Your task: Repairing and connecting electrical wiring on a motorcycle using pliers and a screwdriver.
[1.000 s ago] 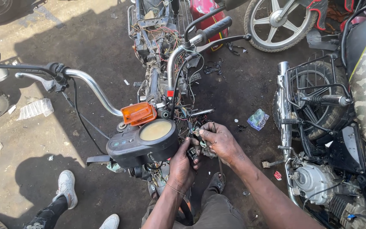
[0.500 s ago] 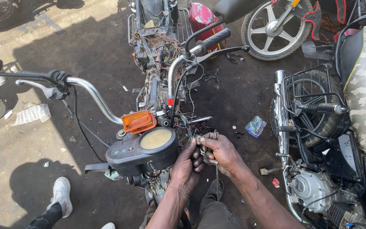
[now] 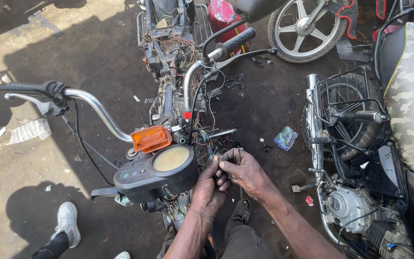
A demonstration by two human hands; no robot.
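Note:
I stand over a stripped motorcycle (image 3: 168, 62) with a bare frame and loose coloured wires. My left hand (image 3: 210, 188) and my right hand (image 3: 243, 171) meet just right of the round speedometer (image 3: 171, 158), beside the headlight housing (image 3: 154, 177). Both pinch a bundle of thin wires (image 3: 221, 156) near the steering head. My right fingers also hold a thin dark rod-like tool (image 3: 239, 158) upright against the wires. An orange turn-signal lens (image 3: 151, 138) sits above the speedometer. Chrome handlebars (image 3: 97, 109) spread to both sides.
A second motorcycle (image 3: 360, 158) with a camouflage seat (image 3: 413, 91) stands close on the right. A spoked wheel (image 3: 305, 29) and a red part (image 3: 224, 17) lie at the top. Another person's white shoe (image 3: 66, 221) is at the lower left. Litter dots the oily ground.
Both hands have stayed on the wire bundle, with the fingers shifting slightly. The view has drifted, so the motorcycle sits a little lower and more central.

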